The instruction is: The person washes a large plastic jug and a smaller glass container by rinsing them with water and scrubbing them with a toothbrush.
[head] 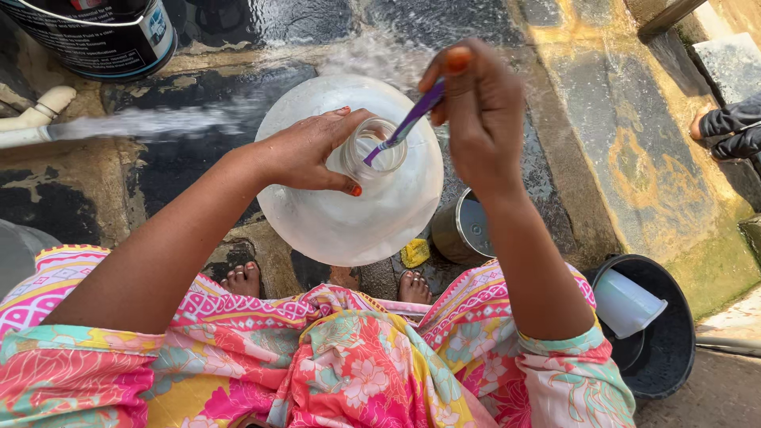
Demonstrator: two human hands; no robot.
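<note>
The large clear water jar (349,198) stood upright on the wet stone floor (618,150) between the person's feet. The left hand (305,150) was clamped round its neck; the right hand (479,111) was closed on a purple brush handle (406,125) dipped into the mouth. Wet plastic, judged slippery, light and flexible; the neck offered the surest hold. A steel cup (464,230) and yellow sponge (414,252) lay just beside the base, a black bucket (662,349) to the right, a water jet (158,120) crossing from the left pipe (32,119)
</note>
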